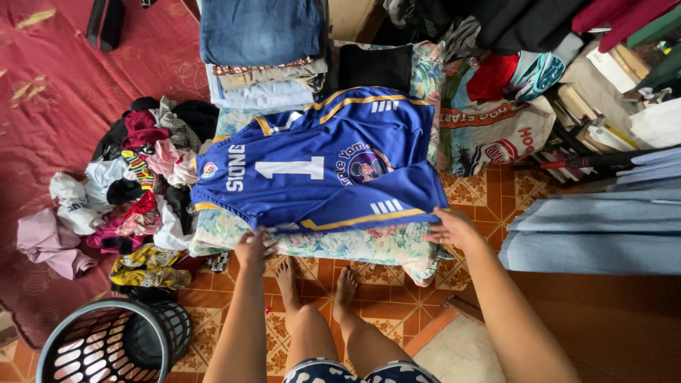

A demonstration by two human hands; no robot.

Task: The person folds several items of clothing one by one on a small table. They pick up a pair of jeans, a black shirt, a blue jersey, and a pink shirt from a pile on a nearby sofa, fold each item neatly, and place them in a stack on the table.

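Blue jersey [319, 163], one, spread flat on a floral cushion [355, 245] (yellow trim along the edges). Left hand [254, 248] and right hand [452, 227], two, fingers loosely curled, pinching the near edge of the jersey at either end. One clothes pile [120, 191] to the left, one folded stack [262, 57] beyond, one laundry basket [106, 340] nearby.

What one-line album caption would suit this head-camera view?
Both hands, left hand and right hand, spread a blue sports jersey on a floral cushion.
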